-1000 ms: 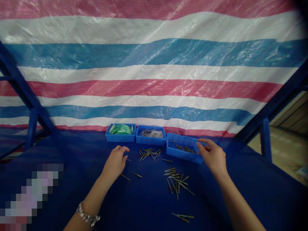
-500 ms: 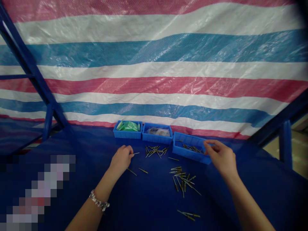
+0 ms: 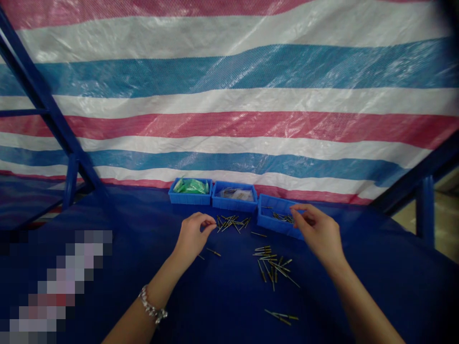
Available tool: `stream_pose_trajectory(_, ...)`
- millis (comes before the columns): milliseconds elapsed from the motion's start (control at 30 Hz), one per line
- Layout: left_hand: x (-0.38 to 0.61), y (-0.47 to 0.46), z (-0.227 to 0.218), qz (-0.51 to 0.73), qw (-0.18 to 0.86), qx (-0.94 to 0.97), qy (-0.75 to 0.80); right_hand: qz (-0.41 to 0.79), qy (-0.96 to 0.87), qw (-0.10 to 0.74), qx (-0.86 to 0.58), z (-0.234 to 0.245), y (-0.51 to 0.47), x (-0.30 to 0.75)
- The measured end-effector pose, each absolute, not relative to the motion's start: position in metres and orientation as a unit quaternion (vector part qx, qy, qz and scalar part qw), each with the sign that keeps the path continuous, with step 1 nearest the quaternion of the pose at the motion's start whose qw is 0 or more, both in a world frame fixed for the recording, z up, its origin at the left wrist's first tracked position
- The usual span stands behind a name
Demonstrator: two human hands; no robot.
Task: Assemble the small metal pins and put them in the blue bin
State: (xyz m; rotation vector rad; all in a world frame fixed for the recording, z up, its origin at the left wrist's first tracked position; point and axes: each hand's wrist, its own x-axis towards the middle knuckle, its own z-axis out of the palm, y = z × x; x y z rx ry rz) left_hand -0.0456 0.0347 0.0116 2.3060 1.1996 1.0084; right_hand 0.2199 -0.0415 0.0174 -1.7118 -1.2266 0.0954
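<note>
My left hand (image 3: 195, 234) has its thumb and index finger pinched at the left end of a small pile of thin metal pins with brassy ends, like blind rivets (image 3: 233, 223). What sits between those fingertips is hidden. My right hand (image 3: 320, 232) reaches over the right blue bin (image 3: 279, 227), thumb and forefinger closed together; nothing can be made out in them. More blind rivets (image 3: 283, 218) lie inside that bin. A larger loose group of blind rivets (image 3: 274, 265) is spread on the blue table (image 3: 222, 301) between my forearms.
Two blue bins stand left of the right one: one holds green packets (image 3: 192, 186), the other clear plastic bags (image 3: 236, 194). Single rivets (image 3: 214, 252) lie near my left wrist, a few (image 3: 281, 316) closer to me. Blue frame posts (image 3: 60, 124) and a striped sheet (image 3: 229, 124) enclose the table.
My left hand has moved right to the pile; the rivet that stuck out of its fingers no longer shows. My right hand has shifted left over the bin.
</note>
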Motion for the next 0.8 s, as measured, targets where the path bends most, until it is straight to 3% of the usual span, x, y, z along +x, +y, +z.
stream_pose_trajectory(200,-0.034,0.026,0.012,0.397,0.275,0.782,0.394,0.112,-0.628,0.446,-0.628,0.013,-0.041,0.175)
stream_pose_trajectory(467,-0.023,0.009,0.016,0.366,0.433,0.748,0.345,0.189,-0.701,0.442,-0.527,0.007,-0.048,0.127)
stream_pose_trajectory(800,-0.022,0.006,0.018,0.368,0.45,0.747,0.323,0.279,-0.636,0.504,-0.513,0.003,-0.046,0.123)
